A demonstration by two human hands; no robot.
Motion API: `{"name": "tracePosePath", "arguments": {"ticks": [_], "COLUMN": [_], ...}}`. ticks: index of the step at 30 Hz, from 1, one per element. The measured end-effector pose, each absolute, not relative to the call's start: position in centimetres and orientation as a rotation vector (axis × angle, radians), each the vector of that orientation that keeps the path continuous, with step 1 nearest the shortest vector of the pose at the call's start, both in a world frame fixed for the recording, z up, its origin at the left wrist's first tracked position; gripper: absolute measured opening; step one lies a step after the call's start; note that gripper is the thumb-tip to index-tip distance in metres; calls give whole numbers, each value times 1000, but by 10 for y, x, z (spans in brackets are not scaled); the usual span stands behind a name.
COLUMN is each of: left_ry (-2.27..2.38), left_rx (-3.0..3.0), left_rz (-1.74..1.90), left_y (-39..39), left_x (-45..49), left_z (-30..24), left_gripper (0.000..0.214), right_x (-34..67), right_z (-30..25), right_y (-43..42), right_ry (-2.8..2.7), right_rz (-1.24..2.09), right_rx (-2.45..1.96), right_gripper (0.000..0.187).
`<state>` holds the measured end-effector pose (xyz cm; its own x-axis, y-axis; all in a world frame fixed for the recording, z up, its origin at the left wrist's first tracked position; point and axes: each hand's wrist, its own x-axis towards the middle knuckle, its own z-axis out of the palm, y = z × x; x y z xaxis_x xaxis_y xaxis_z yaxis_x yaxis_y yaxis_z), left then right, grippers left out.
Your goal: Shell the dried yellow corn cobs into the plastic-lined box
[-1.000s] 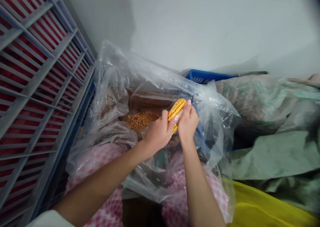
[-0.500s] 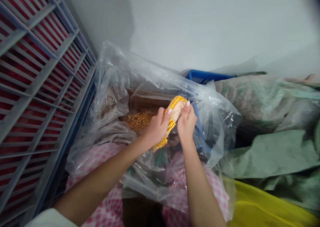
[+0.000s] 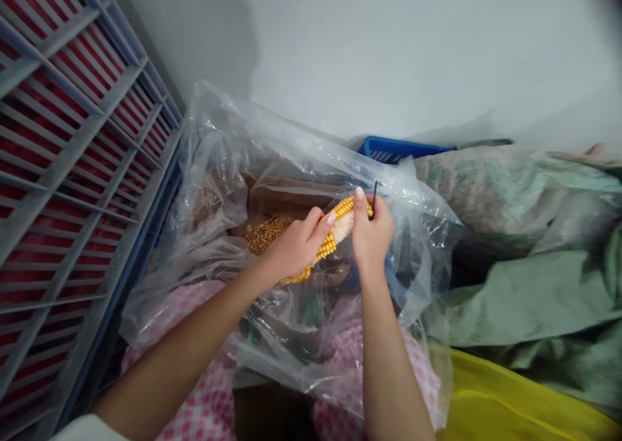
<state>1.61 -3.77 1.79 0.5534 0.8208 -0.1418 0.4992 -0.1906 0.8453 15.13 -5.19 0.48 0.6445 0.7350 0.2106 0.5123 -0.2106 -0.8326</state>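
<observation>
Shifted since the earlier frame, the right hand now pinches the upper end of a corn cob, and the left hand wraps its lower half. The fingers of both hands are closed on the cob, and a thin black pick rises at the right hand's grip. Pale bare cob shows along the middle, while yellow kernels remain along one edge and toward both ends. Below the cob, loose kernels lie heaped inside a clear plastic bag over brown cardboard. Farther off sit green woven sacks and a blue plastic basket.
</observation>
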Motion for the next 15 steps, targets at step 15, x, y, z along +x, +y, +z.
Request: {"name": "tracePosePath", "arguments": {"ticks": [15], "left_ry": [1023], "left_rx": [1977], "left_rz": [213], "left_y": [-31], "left_x": [1], "left_z": [19], "left_gripper": [37], "right_x": [162], "right_z": [-8], "right_y": [-55], "right_ry": [-1084], "right_rz": [206], "right_rx": [-1914], "right_gripper": [54]}}
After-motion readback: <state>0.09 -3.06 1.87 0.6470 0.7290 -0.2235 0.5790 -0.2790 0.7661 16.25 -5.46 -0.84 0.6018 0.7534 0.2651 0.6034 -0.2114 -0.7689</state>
